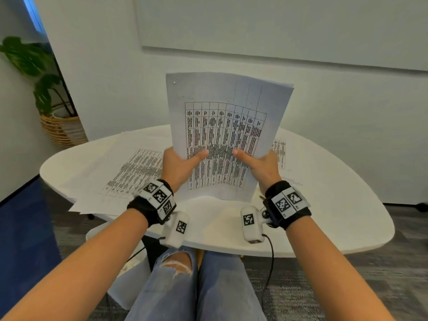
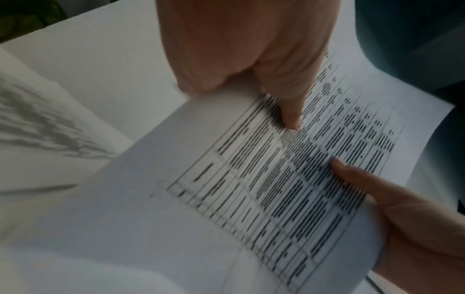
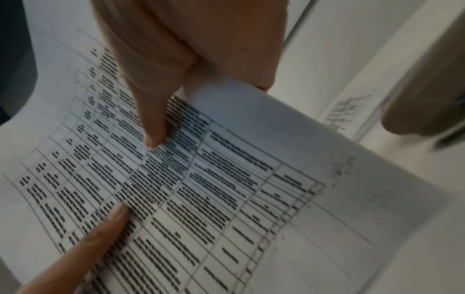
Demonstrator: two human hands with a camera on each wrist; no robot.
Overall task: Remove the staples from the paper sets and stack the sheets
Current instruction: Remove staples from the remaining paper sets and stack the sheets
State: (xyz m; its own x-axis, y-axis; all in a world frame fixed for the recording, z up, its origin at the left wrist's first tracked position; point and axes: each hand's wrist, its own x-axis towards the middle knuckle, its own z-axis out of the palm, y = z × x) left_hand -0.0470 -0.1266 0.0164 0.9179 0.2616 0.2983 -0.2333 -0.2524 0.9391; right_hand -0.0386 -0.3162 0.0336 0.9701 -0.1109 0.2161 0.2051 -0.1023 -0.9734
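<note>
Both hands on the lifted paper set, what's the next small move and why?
Probably lower the paper set onto the loose sheets at the table's left. The left hand and right hand hold it upright off the table, and no staple is clearly visible in it.

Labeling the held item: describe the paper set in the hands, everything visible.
The paper set is several white sheets, the front one printed with a dense black table. It is held upright above the table, bottom edge bowed. The left hand and right hand grip its lower sides, thumbs on the front. A small dark mark sits near its top left corner.
</note>
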